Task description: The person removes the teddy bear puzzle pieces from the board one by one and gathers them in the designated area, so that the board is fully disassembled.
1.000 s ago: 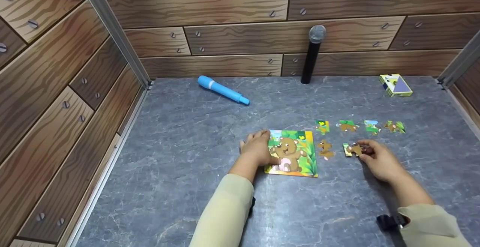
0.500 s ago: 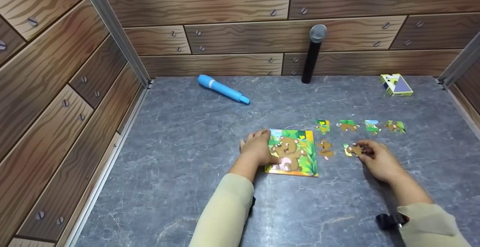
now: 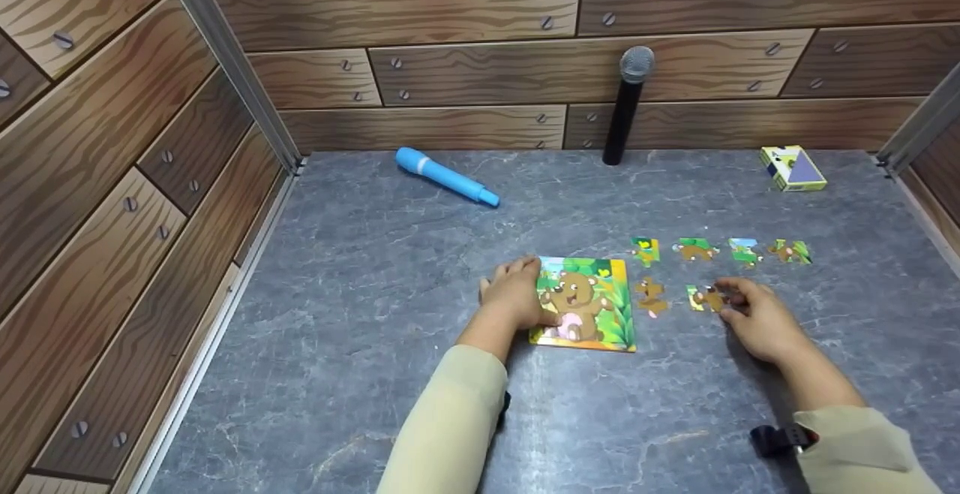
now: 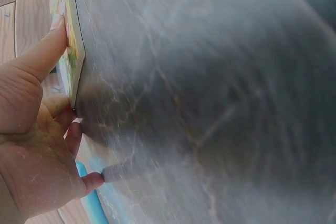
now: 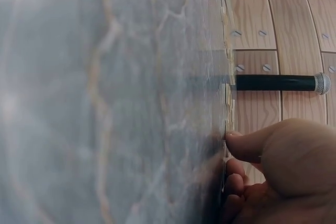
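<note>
My left hand (image 3: 515,297) holds the left side of a square bear puzzle board (image 3: 611,306), its thumb lying over the picture. In the left wrist view the board's pale edge (image 4: 80,51) shows between thumb and index finger, and the other fingers rest spread on the table. At the right, thumb and index finger of my right hand (image 3: 763,321) pinch the right end of a brown bear puzzle piece (image 3: 703,298) lying on the table. Another brown piece (image 3: 651,297) lies between it and the board. Behind them is a row of several loose pieces (image 3: 696,250).
A blue microphone-shaped stick (image 3: 448,176) lies at the back left of the grey table (image 3: 360,389). Against the wood-patterned back wall (image 3: 465,10) leans a black microphone (image 3: 622,118). A small yellow-green box (image 3: 793,169) sits at the back right.
The dark patch under my right fingers has gone from sight, and the piece there has shifted very slightly. My left hand stays in place on the board.
</note>
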The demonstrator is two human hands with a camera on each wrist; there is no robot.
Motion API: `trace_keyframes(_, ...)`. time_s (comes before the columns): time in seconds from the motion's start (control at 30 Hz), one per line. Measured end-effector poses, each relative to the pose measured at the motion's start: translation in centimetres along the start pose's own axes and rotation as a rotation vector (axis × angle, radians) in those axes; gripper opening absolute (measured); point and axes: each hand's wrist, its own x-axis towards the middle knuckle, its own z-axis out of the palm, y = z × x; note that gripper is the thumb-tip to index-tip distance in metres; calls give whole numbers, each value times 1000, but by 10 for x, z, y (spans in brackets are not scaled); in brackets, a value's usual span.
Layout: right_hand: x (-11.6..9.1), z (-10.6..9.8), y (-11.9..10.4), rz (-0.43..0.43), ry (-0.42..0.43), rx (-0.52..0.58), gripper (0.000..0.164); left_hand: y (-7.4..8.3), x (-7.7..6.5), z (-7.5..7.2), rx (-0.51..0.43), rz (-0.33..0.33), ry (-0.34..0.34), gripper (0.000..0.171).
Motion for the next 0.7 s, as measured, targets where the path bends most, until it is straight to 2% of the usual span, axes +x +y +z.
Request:
trace_keyframes(0.2,-2,0,-6,1,58,25,48,1,-1,0,-17,-5,-5,104)
trace_keyframes(0.37,-5,5,-24,25,121,31,51,1,-1,-1,-10,-8,4,105)
trace_keyframes(0.47,-8,11,-39,-1,153,47,51,1,-1,-1,-5,-10,2,105)
trace_keyframes(0.7,-14,28,-70,-91,145,86,48,1,1,1,-8,-10,-5,103)
